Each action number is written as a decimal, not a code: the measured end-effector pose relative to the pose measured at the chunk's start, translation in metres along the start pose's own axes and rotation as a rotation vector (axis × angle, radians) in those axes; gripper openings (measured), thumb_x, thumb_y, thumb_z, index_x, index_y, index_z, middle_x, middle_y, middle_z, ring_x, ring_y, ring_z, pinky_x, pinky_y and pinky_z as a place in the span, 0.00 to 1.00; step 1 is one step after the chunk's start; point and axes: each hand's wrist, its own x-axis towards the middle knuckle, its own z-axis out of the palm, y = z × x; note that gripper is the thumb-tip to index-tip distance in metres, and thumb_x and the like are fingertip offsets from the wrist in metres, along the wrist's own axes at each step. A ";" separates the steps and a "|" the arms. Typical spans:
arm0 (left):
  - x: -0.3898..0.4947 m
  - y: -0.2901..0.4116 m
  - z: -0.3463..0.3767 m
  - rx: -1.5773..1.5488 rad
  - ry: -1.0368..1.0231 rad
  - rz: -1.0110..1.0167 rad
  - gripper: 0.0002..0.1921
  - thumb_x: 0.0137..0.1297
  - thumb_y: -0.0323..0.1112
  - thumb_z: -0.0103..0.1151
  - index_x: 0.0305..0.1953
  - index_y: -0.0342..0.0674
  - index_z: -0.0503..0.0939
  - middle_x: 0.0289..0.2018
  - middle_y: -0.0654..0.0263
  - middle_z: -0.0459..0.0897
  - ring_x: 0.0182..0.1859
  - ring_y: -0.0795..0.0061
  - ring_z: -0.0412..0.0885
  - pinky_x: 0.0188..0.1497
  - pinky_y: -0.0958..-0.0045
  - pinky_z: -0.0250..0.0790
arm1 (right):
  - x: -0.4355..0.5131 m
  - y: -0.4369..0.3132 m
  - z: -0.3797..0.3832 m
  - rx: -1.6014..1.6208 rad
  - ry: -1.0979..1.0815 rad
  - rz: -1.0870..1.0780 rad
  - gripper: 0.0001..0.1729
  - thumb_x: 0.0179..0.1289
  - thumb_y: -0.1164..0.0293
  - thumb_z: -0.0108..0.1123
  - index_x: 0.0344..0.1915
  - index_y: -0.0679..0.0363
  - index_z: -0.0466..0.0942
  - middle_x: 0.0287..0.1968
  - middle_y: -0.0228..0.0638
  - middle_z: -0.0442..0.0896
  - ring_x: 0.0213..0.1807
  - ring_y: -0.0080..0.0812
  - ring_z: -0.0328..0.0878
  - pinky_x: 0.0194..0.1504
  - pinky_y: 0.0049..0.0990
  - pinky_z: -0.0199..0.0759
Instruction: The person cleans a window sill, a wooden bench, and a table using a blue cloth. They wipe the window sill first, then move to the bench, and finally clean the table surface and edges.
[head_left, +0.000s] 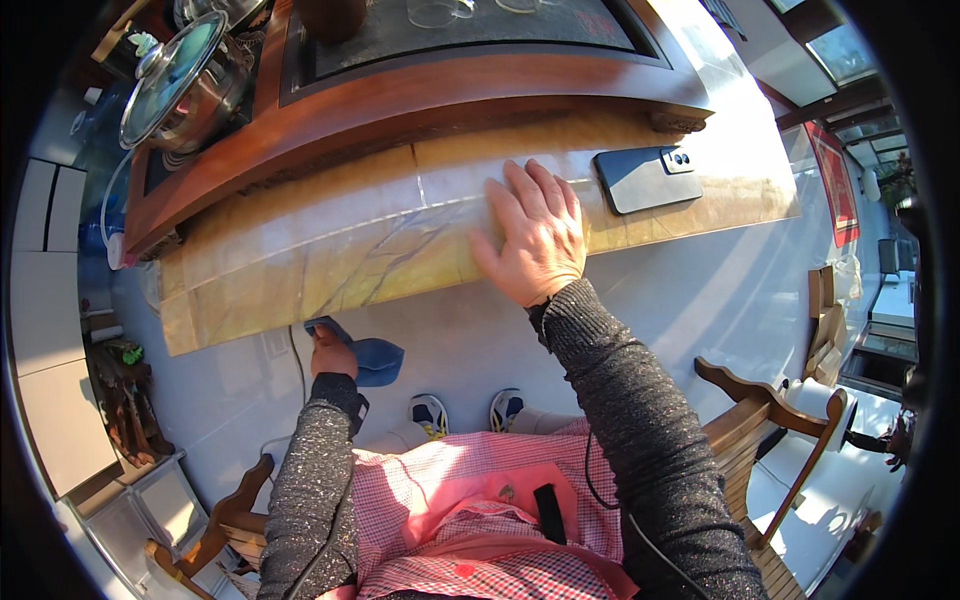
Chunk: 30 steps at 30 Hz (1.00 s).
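Observation:
My left hand (334, 356) grips a blue cloth (379, 361) just below the front edge of the stone tabletop (300, 262). Part of the cloth hangs loose to the right of the fingers. Palm down, my right hand (536, 232) rests on the glossy yellow-and-white surface with its fingers slightly apart and nothing in them. A dark smartphone (649, 181) lies on the tabletop to the right of that hand, its camera side up.
Behind the stone strip stands a wooden tea tray (450, 94) holding a glass cup (439, 11). A lidded steel pot (187, 97) sits at its left. Wooden chairs (750, 420) flank me. A cable (296, 360) hangs near my left hand.

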 end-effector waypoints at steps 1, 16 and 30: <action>0.006 -0.016 -0.007 -0.030 0.002 -0.031 0.30 0.63 0.28 0.44 0.66 0.28 0.52 0.60 0.41 0.68 0.55 0.43 0.75 0.54 0.57 0.72 | 0.000 0.000 0.000 -0.003 0.000 -0.003 0.29 0.46 0.60 0.65 0.50 0.60 0.77 0.57 0.45 0.75 0.63 0.49 0.67 0.65 0.48 0.55; -0.022 0.126 0.010 -0.097 -0.168 0.153 0.24 0.62 0.33 0.49 0.56 0.25 0.59 0.48 0.39 0.77 0.46 0.46 0.81 0.47 0.56 0.75 | 0.002 0.000 -0.001 0.040 0.047 -0.014 0.30 0.41 0.60 0.68 0.46 0.64 0.77 0.54 0.48 0.74 0.58 0.51 0.66 0.60 0.47 0.59; -0.035 0.183 0.019 0.208 -0.191 0.644 0.15 0.66 0.33 0.43 0.53 0.39 0.68 0.48 0.51 0.78 0.42 0.54 0.83 0.40 0.58 0.77 | 0.001 0.002 0.000 0.052 0.031 -0.011 0.31 0.41 0.59 0.67 0.47 0.65 0.78 0.55 0.49 0.75 0.60 0.52 0.66 0.61 0.47 0.58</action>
